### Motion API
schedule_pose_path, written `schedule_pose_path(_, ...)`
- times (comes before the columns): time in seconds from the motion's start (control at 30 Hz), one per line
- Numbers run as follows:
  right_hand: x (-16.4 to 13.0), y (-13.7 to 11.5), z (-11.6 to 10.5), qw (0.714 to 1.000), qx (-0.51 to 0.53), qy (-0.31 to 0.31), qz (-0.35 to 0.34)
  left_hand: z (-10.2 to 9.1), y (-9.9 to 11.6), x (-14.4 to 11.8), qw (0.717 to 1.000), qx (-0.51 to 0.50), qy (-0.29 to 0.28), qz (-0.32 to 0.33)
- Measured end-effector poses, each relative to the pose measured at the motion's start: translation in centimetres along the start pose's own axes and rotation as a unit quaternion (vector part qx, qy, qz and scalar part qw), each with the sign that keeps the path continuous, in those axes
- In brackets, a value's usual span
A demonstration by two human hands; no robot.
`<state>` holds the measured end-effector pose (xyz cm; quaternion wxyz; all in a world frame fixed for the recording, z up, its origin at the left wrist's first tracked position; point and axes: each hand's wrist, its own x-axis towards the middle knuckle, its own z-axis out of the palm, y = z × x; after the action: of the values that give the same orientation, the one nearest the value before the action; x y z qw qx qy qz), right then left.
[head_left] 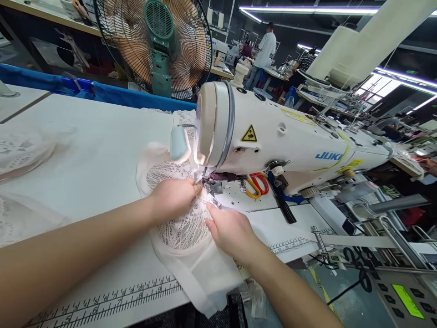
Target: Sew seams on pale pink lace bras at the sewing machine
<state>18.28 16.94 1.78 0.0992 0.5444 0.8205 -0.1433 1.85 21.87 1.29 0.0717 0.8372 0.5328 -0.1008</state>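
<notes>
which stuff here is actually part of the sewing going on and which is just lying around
In use:
left hand, pinching the lace fabric at the needle
right hand, holding the fabric's near edge
sewing machine

Lying about:
scissors with red and orange handles, under the machine arm
fan behind the table
more lace pieces at the far left
blue cloth along the table's back edge
</notes>
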Motion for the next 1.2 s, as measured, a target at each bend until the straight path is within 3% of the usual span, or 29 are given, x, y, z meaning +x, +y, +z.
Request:
schedule_pose_path(0.43, 1.9, -1.0, -0.6, 0.999, -0.022, -0.022, 0.020, -0.3, -1.5, 1.2, 1.000, -0.005, 0.014, -0.018)
schedule_pose_path(0.63, 1.4, -0.9, -0.5, 0.999, -0.031, 0.008, 0.023, -0.4, -2.4, 1.7, 0.999, 0.002, 0.032, -0.012)
schedule_pose_path(0.77, -0.9, 0.2, -0.1, 0.998, -0.048, 0.034, -0.024, 0.3, -3.0, 0.4, 0.996, -0.010, 0.081, -0.032)
schedule_pose_path(0.93, -2.6, 1.6, 0.8, 0.996, -0.060, 0.013, -0.064, 2.2, -3.2, -3.5, 0.986, -0.022, 0.156, 0.047)
schedule_pose_path(1.1, -2.2, 1.9, 0.8, 0.995, -0.063, 0.003, -0.074, 3.8, -3.0, -5.1, 0.998, -0.034, 0.035, -0.027)
schedule_pose_path(1.2, -1.5, 1.7, 0.1, 0.996, -0.058, -0.036, -0.055, 3.9, -3.4, -4.5, 0.998, -0.027, 0.016, -0.051)
